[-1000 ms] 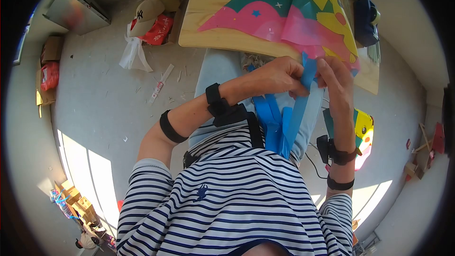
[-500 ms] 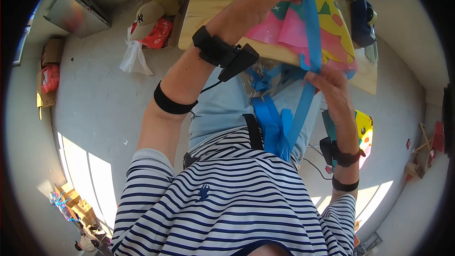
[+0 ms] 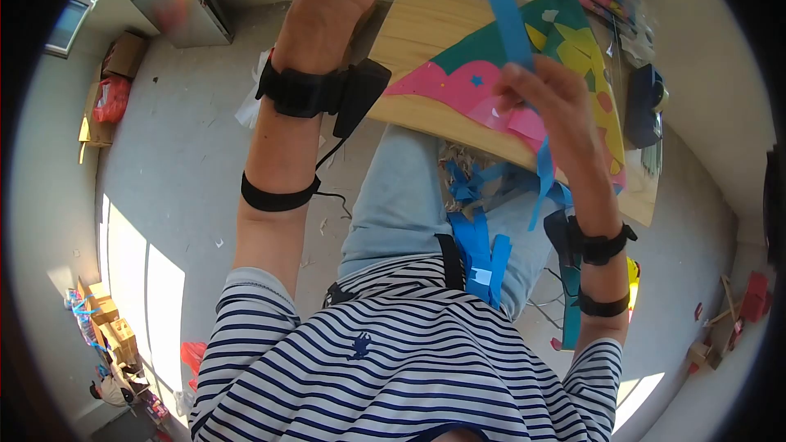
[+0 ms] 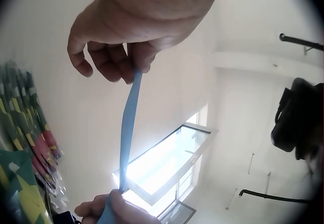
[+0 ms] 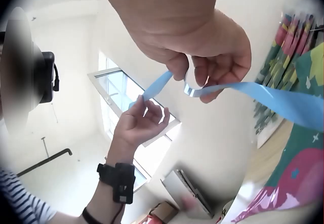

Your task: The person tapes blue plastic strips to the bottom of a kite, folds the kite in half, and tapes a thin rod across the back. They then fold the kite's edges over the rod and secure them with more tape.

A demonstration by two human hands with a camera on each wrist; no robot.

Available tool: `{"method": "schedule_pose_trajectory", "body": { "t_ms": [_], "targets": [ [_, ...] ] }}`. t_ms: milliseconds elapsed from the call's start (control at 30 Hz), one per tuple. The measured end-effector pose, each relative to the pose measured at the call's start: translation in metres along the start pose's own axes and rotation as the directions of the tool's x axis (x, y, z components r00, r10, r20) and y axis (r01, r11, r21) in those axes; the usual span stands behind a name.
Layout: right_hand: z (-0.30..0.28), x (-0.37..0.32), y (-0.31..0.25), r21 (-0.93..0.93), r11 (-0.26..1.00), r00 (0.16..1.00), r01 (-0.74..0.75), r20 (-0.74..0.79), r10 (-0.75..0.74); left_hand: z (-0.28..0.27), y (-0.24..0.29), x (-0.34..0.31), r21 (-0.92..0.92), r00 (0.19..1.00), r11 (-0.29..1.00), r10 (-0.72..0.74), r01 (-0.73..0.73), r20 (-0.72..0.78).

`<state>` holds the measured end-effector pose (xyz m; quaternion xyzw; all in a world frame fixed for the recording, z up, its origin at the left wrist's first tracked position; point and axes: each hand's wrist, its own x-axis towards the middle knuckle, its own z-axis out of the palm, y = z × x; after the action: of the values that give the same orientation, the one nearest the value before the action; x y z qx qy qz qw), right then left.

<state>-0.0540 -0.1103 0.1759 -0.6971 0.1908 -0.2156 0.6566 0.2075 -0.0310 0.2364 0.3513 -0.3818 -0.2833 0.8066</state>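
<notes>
Pale walls and a grey floor (image 3: 201, 147) surround a wooden counter (image 3: 409, 33), which stands just beyond the knees of a seated person in a striped shirt (image 3: 385, 352). On the counter lies a big green, pink and yellow sheet (image 3: 458, 94); beyond it are packs (image 4: 20, 112) of similar colours in what seems clear wrapping.

By the wall, a red bag (image 3: 113, 98) rests at a cardboard box (image 3: 92, 127), partly inside as far as one can tell. More boxes (image 3: 106, 323) crowd the near corner, their contents too small to make out. A dark dispenser (image 3: 643, 123) at the counter's side holds a pale roll. Several blue pieces (image 3: 471, 245) lie on the lap.

One blue strip (image 3: 501, 0) runs between the hands, above the sheet, its free end hanging near the counter's edge. The left hand (image 4: 147, 26) pinches it between thumb and finger, raised high; the right hand (image 3: 553, 94) pinches it lower down.

Drawing the strip out straight looks like the step in hand. The next move calls for a steady pinch at both points, without twisting it.
</notes>
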Motion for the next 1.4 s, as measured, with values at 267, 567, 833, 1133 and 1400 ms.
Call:
{"method": "schedule_pose_trajectory", "body": {
  "t_ms": [267, 567, 833, 1133, 1400],
  "targets": [
    [0.049, -0.032, 0.043, -0.401, 0.914, 0.986, -0.060, 0.122, 0.118, -0.059, 0.036, -0.092, 0.316, 0.957, 0.904, -0.259, 0.287, -0.128],
    [0.054, -0.019, 0.023, 0.092, 0.972, 0.975, -0.216, 0.079, 0.209, -0.029, -0.019, -0.172, 0.207, 0.778, 0.760, -0.628, 0.617, -0.013],
    [0.051, -0.020, 0.040, 0.213, 0.935, 0.959, -0.285, 0.070, 0.276, -0.020, -0.029, -0.190, 0.227, 0.686, 0.680, -0.725, 0.697, 0.068],
    [0.054, -0.022, 0.039, 0.292, 0.934, 0.979, -0.205, 0.070, 0.193, -0.021, -0.032, -0.195, 0.173, 0.625, 0.664, -0.745, 0.728, 0.233],
    [0.030, -0.015, 0.024, 0.186, 0.982, 0.972, -0.023, 0.235, -0.022, -0.016, -0.041, -0.199, 0.040, 0.596, 0.653, -0.713, 0.756, 0.369]
  ]
}}
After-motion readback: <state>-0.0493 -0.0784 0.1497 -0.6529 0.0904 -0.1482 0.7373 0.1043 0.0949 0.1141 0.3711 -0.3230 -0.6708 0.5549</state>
